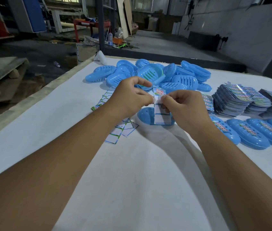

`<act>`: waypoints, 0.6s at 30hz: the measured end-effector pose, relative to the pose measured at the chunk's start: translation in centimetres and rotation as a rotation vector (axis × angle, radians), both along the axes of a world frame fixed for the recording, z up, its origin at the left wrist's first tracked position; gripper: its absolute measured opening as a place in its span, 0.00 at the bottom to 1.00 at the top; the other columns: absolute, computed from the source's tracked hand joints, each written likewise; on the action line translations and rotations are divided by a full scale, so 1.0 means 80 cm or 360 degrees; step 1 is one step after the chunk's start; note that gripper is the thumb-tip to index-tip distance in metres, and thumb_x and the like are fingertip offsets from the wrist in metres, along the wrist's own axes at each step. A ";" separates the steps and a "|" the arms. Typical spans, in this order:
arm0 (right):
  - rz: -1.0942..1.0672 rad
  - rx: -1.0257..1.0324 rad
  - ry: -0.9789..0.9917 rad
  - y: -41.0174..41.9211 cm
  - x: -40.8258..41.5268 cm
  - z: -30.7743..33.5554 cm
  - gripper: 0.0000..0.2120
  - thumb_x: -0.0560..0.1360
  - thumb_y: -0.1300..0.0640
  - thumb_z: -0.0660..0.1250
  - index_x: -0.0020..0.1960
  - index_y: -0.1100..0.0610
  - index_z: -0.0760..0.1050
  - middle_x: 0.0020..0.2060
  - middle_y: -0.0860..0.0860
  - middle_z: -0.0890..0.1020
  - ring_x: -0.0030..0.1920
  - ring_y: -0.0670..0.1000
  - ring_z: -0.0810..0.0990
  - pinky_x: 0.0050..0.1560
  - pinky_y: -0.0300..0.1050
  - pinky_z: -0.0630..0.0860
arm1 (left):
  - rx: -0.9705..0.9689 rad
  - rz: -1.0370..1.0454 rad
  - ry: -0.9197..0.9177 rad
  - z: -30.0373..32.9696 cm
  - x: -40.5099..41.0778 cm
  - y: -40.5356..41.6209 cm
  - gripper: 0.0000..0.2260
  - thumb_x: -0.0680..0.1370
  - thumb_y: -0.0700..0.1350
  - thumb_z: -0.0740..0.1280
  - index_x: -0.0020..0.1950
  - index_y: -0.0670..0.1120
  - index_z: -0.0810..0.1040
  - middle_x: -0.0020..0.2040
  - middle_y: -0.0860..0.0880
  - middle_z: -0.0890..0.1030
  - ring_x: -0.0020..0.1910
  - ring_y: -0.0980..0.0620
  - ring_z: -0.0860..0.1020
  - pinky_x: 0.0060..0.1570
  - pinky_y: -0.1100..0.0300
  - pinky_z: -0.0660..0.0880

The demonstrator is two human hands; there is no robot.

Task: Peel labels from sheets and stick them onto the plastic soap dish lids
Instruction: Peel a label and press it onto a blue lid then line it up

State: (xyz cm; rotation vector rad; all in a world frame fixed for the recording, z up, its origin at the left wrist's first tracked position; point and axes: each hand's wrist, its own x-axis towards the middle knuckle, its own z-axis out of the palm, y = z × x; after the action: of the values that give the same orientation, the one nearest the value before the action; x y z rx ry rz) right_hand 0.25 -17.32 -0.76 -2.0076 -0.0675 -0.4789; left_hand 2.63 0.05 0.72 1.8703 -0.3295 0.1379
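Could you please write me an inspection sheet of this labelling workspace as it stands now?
Surface: white cloth-covered table, wooden edge on the left.
Job's things: heap of blue oval plastic soap dish lids at the far side; one unlabelled blue lid under the hands; row of labelled blue lids on the right; stacks of printed label sheets.
Clutter: emptied white backing sheets scattered on the left.
Hands: left hand and right hand both pinch a partly peeled label strip.
Cables: nothing seen.
Surroundings: dim workshop, red metal frame, wooden pallet.
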 end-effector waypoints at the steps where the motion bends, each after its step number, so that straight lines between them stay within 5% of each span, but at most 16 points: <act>1: -0.0010 0.0031 0.0005 0.000 0.001 0.000 0.10 0.73 0.54 0.70 0.37 0.57 0.83 0.34 0.59 0.84 0.32 0.48 0.76 0.35 0.55 0.79 | -0.0006 0.0032 0.0013 0.000 0.001 0.000 0.14 0.72 0.39 0.75 0.54 0.50 0.78 0.36 0.51 0.86 0.34 0.62 0.80 0.36 0.73 0.72; 5: -0.0059 0.0120 0.0036 -0.004 0.004 0.000 0.10 0.74 0.54 0.70 0.36 0.57 0.83 0.33 0.52 0.85 0.31 0.45 0.76 0.35 0.45 0.75 | -0.0032 0.0139 0.0063 0.000 0.006 0.000 0.15 0.72 0.39 0.74 0.56 0.50 0.77 0.38 0.48 0.86 0.32 0.61 0.78 0.37 0.66 0.73; 9: -0.0067 0.0157 0.0087 -0.008 0.006 0.002 0.09 0.72 0.53 0.69 0.36 0.52 0.84 0.38 0.61 0.84 0.33 0.50 0.73 0.36 0.49 0.70 | 0.0012 0.0168 0.0074 -0.002 0.011 0.001 0.13 0.73 0.40 0.73 0.52 0.52 0.74 0.35 0.49 0.83 0.32 0.56 0.76 0.38 0.62 0.75; 14: -0.0084 0.0215 0.0171 -0.011 0.004 0.005 0.12 0.72 0.54 0.70 0.32 0.55 0.83 0.29 0.49 0.83 0.29 0.45 0.76 0.30 0.42 0.71 | 0.0137 0.0196 0.0023 -0.006 0.013 0.006 0.11 0.74 0.41 0.69 0.47 0.55 0.69 0.40 0.42 0.82 0.34 0.55 0.75 0.26 0.71 0.69; 18: -0.0070 0.0294 0.0213 -0.011 0.001 0.007 0.11 0.73 0.55 0.71 0.33 0.55 0.83 0.28 0.46 0.82 0.28 0.46 0.76 0.25 0.38 0.69 | 0.0255 0.0206 -0.0024 -0.007 0.016 0.007 0.10 0.75 0.42 0.68 0.45 0.55 0.69 0.42 0.46 0.85 0.32 0.59 0.75 0.31 0.66 0.70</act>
State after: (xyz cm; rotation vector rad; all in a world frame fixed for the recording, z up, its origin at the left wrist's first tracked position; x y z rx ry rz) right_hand 0.34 -18.22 -0.16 -1.8572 0.1007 -0.3637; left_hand 3.91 0.59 0.16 2.0505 -0.2357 0.2191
